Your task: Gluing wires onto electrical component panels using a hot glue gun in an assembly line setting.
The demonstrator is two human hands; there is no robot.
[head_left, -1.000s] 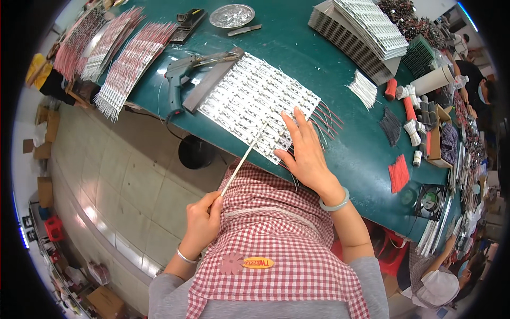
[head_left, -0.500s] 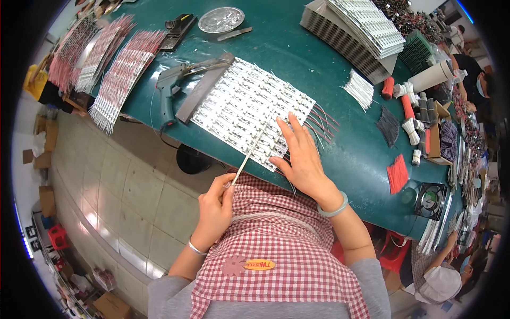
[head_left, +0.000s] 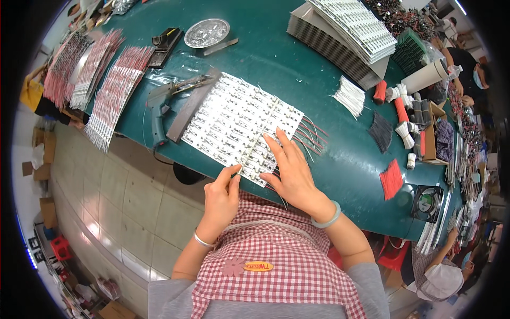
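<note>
Landmark: sheet of white strip boards [head_left: 234, 125], lying flat on the green surface [head_left: 276, 58].

Green surface: runs from upper left to lower right; its far end is cut off by the frame edge.

Sheet of white strip boards: near the front edge of the surface, long axis running from upper right to lower left. Its strips lie side by side. Red and dark wire leads [head_left: 311, 133] stick out from its right end.

Stack of white boards [head_left: 350, 32]: well beyond the sheet, up and right, fanned; top cut off by the frame.

Red-and-white wired strips [head_left: 114, 85]: left of the sheet, overhanging the surface edge, in several rows.

Cardboard boxes [head_left: 40, 143]: on the floor far left of the sheet, brown, faces unreadable.

Glue gun [head_left: 159, 109]: touching the sheet's left side, nozzle pointing up and right.

Right hand [head_left: 289, 170]: open, palm down, fingers spread flat on the sheet's near right corner.

Left hand [head_left: 223, 194]: just below the sheet's near edge, thumb and forefinger pinched on the end of one strip; whether the strip is lifted cannot be made out.

Round foil dish [head_left: 207, 33]: beyond the sheet, contents unclear.

Bundle of red wires [head_left: 392, 178]: right of the sheet, well apart.

Oval label [head_left: 258, 266]: orange, on the checked apron, below the sheet.
</note>
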